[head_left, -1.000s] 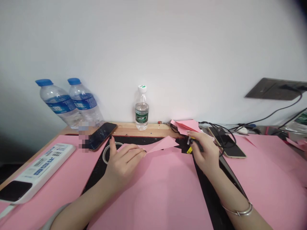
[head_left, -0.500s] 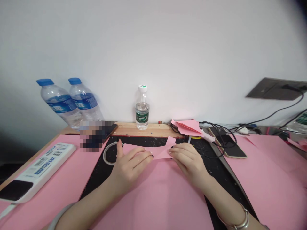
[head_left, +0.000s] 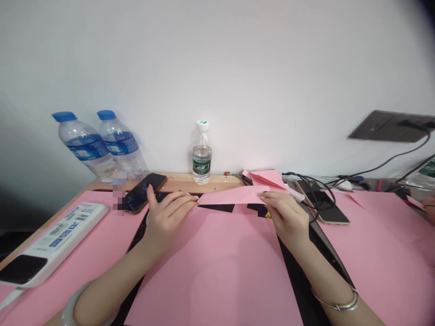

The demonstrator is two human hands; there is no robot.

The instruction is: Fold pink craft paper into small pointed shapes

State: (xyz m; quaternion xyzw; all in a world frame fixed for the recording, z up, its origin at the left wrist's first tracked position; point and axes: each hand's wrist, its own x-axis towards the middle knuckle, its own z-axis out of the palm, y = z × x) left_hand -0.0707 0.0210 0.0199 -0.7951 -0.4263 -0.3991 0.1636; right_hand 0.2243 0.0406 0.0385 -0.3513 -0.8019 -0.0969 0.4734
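Note:
A narrow strip of pink paper [head_left: 231, 196] is stretched between my two hands, raised slightly at the far edge of a large pink paper sheet [head_left: 217, 267]. My left hand [head_left: 168, 217] is closed at the strip's left end; its little finger sticks up and its thumb is hidden. With fingertips together, my right hand [head_left: 288, 219] pinches the strip's right end. Dark gaps of the black mat [head_left: 217, 208] show between strip and sheet. Behind the right end lies folded pink paper [head_left: 268, 177].
Two blue-capped bottles [head_left: 118, 142] lean at the back left, near a dark phone [head_left: 144, 192]. A small water bottle [head_left: 202, 154] stands by the wall. At left lies a white power bank [head_left: 57, 240]; at right, another phone [head_left: 322, 203], black cables [head_left: 311, 188] and pink sheets [head_left: 380, 240].
Both hands have moved apart, the left leftward and the right rightward. The strip now stretches out between them, separate from the large sheet along the visible gap.

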